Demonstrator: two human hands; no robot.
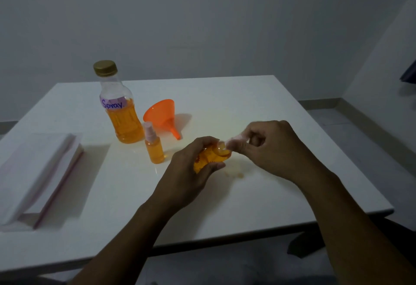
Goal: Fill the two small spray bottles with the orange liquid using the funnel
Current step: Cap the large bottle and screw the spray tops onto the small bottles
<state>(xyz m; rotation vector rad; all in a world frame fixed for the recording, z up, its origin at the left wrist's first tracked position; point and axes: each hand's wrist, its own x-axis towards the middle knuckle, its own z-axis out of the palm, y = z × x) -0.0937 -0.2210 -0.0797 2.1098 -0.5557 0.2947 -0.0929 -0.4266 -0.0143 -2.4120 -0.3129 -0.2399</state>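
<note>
My left hand (191, 169) grips a small spray bottle (211, 158) full of orange liquid, tilted with its neck toward the right. My right hand (267, 147) pinches the pale spray cap (235, 142) at that neck. A second small spray bottle (154, 147), orange-filled and capped, stands upright to the left. Behind it stands the large bottle (121, 113) labelled "Spray", gold cap on, about half full of orange liquid. The orange funnel (163, 115) lies on its side beside the large bottle, spout pointing toward me.
A small wet orange spill (236, 174) sits on the white table (258, 109) just below my hands. A stack of white tissues in a plastic pack (38, 176) lies at the left. The table's near edge runs close to my forearms.
</note>
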